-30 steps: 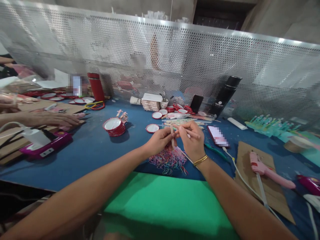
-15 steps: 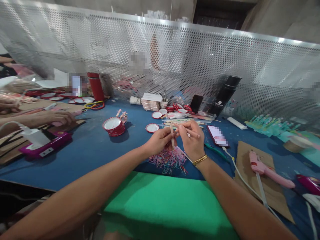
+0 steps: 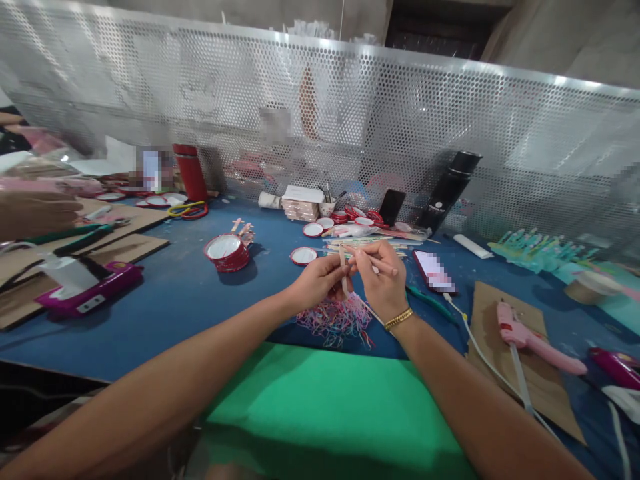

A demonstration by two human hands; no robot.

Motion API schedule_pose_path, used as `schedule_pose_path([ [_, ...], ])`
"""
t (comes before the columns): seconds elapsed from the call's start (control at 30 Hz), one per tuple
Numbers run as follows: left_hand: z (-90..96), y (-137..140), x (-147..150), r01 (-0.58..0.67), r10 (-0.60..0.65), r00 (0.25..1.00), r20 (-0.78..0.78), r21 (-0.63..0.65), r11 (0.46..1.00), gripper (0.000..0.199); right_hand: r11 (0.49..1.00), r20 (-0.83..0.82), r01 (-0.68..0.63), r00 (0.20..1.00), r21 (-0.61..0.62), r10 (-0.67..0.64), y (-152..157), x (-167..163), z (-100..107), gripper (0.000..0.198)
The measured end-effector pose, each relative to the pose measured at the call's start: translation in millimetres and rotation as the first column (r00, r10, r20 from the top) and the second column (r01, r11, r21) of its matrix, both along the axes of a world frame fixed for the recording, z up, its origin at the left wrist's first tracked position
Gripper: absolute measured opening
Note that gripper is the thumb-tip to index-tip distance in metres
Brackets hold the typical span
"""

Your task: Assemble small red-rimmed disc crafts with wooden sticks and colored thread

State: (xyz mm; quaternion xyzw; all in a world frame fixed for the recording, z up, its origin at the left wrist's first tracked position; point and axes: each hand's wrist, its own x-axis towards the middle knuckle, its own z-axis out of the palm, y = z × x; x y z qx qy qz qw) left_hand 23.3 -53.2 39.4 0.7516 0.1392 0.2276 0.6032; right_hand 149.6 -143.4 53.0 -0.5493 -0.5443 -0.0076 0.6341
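My left hand point(image 3: 323, 275) pinches a flat pale wooden craft stick point(image 3: 343, 288) and holds it upright above the table. My right hand point(image 3: 384, 280), with a gold bracelet at its wrist, is closed around a thin pale stick-like piece point(image 3: 387, 268); its tip meets the craft stick by the left fingertips. What exactly that piece is, the fingers hide. Below both hands lies a tangled heap of pink, blue and purple threads point(image 3: 333, 321). More flat sticks point(image 3: 367, 245) lie just behind the hands, near a round red-rimmed white disc point(image 3: 303, 256).
A stack of red-rimmed discs point(image 3: 227, 252) stands left. A phone point(image 3: 433, 270), green-handled pliers point(image 3: 435, 307) and a pink glue gun point(image 3: 530, 337) on cardboard lie right. A black bottle point(image 3: 450, 193) leans on the perforated metal screen point(image 3: 240, 87). A co-worker's hand point(image 3: 40, 215) is far left.
My two hands stay almost in place, with only slight finger motion at the craft stick. At far left the co-worker's hand has pulled back leftward, uncovering green-handled pliers on the board.
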Motion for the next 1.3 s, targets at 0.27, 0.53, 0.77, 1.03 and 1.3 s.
schedule_pose_path([
  [0.27,2.4,-0.9,-0.7,-0.011,0.011,1.000,-0.001,-0.011,1.000,0.045,0.999,-0.002,0.035,0.999,0.017,-0.035,1.0,1.3,0.5,0.016],
  [0.53,2.0,0.4,-0.8,-0.011,0.011,1.000,-0.001,-0.003,1.000,0.045,1.000,0.002,0.010,1.000,-0.007,-0.010,0.5,-0.4,-0.2,0.016],
  [0.77,3.9,-1.0,-0.7,-0.011,0.011,1.000,-0.005,-0.004,1.000,0.045,1.000,0.003,-0.009,1.000,-0.002,0.009,-0.8,-0.9,2.0,0.015],
  [1.03,4.4,-1.3,-0.7,-0.008,0.008,1.000,0.000,-0.019,1.000,0.045,0.999,0.017,0.049,0.999,0.011,-0.049,0.8,1.0,0.7,0.016],
  [1.3,2.4,0.4,-0.3,0.000,0.000,1.000,-0.007,-0.008,1.000,0.046,1.000,0.008,0.001,1.000,0.003,-0.001,0.2,-0.9,1.7,0.016],
])
